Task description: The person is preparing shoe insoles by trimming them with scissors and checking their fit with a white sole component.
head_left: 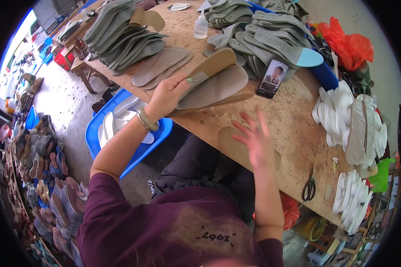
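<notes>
My left hand, a bangle on its wrist, is closed on the end of a tan insole that tilts up over the table. Just below it lies a grey-brown insole, with another tan edge showing under that. Whether my fingers also pinch the grey-brown one I cannot tell. My right hand, slightly blurred, hovers by the table's near edge with its fingers spread and nothing in them. Beneath it a flat tan insole lies on the wood. Two more grey-brown insoles rest beyond my left hand.
Tall stacks of grey insoles and more grey piles stand on the wooden table. A phone, squeeze bottle, black scissors and white sole pieces lie around. A blue tub stands below left.
</notes>
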Action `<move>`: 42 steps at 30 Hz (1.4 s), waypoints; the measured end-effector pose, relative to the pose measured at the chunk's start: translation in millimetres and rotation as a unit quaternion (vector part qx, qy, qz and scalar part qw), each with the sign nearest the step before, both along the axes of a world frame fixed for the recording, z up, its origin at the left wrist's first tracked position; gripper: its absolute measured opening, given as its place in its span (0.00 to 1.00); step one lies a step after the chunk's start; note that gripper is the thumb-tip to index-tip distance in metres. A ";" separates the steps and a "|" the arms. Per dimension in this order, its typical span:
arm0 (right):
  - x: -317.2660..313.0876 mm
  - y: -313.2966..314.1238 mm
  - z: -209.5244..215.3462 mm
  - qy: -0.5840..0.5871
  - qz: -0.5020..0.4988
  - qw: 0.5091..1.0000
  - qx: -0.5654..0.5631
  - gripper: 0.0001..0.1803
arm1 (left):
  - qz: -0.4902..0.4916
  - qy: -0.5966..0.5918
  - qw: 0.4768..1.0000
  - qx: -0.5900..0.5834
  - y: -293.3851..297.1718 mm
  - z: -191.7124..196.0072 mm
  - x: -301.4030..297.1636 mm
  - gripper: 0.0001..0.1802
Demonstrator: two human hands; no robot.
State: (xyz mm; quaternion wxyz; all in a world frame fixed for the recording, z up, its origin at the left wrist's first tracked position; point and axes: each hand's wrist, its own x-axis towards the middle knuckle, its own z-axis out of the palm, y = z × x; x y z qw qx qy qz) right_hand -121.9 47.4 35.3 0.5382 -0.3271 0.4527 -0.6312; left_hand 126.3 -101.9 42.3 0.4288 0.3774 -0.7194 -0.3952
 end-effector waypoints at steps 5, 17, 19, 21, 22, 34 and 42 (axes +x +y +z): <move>3.8 -64.9 -7.6 -0.175 0.046 0.982 0.061 0.39 | 0.011 -0.035 0.999 -0.032 24.7 -1.2 -8.0 0.11; -19.4 -77.0 -37.5 -0.132 -0.015 0.989 0.062 0.21 | 0.047 0.104 0.993 0.032 -4.1 -19.2 10.1 0.14; -25.4 -76.8 -39.5 -0.121 -0.019 0.991 0.058 0.21 | 0.082 0.143 0.985 0.049 -20.0 -17.5 17.9 0.15; -33.8 -71.9 -37.6 -0.124 -0.042 0.990 0.057 0.20 | 0.135 0.248 0.959 0.032 -40.2 -6.6 31.5 0.16; -40.2 -68.6 -40.6 -0.123 -0.045 0.990 0.057 0.20 | 0.135 0.247 0.960 0.010 -45.4 5.3 36.9 0.16; -95.3 -21.2 -62.5 -0.107 -0.060 0.992 0.034 0.21 | 0.050 -0.197 0.947 -0.250 -30.5 -30.9 -17.7 0.25; -105.4 -4.2 -58.3 -0.087 -0.046 0.995 -0.007 0.22 | -0.099 -0.099 0.990 -0.025 10.7 -31.7 -104.2 0.19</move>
